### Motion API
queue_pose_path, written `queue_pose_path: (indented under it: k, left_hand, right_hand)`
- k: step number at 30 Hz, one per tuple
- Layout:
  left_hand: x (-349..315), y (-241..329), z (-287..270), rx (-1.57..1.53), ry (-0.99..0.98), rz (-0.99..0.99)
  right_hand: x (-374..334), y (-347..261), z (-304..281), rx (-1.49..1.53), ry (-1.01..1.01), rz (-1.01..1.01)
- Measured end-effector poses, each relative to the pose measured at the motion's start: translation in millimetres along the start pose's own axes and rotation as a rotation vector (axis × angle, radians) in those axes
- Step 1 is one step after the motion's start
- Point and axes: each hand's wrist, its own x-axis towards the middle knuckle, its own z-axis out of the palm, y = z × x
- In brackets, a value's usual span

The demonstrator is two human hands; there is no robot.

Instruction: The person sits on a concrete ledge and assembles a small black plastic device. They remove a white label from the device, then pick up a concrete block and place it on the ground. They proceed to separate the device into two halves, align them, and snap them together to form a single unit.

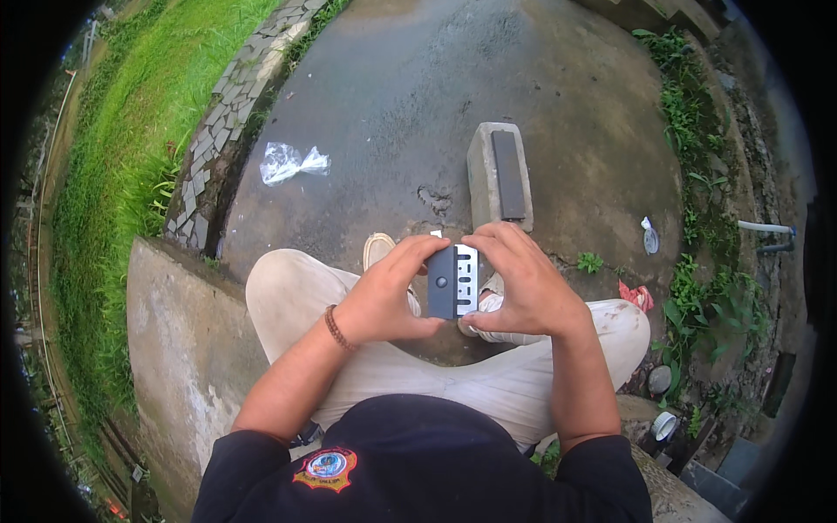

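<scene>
Between my two hands, above my lap, is a small boxy object: a dark grey piece [442, 283] with a round knob or button, side by side with a white slotted piece [466, 279]. Whether the two pieces are joined, I cannot tell. My left hand [384, 296] grips the dark side, fingers at its far edge and thumb at the near edge. My right hand [529, 281] pinches the white side the same way. Beyond the hands, a long dark grey bar [507, 174] lies on top of a concrete block [481, 170].
Crumpled clear plastic [292, 164] lies on the concrete ground at the far left. To the right are a small clear plastic piece [650, 237], a red-and-white scrap [636, 295] and a white round container [664, 425]. A low concrete wall [187, 349] stands left of my knee.
</scene>
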Motion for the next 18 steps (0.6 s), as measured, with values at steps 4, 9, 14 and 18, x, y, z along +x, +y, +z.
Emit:
queue_pose_path:
  k: [4,9,14,18]
  left_hand:
    - [-0.8,0.6,-0.8,-0.003,0.0,-0.003]
    - [1.0,5.5,-4.6,0.06,-0.016,0.017]
    - [-1.8,3.6,-3.7,0.009,0.001,-0.011]
    - [-2.4,2.1,-4.5,-0.022,-0.005,-0.008]
  right_hand:
    - [1.6,3.2,-0.7,0.087,-0.028,-0.016]
    - [1.4,2.1,-0.2,0.082,-0.008,-0.029]
    - [4.1,0.8,1.2,0.13,-0.022,-0.025]
    - [3.1,5.2,1.3,0.176,-0.056,-0.003]
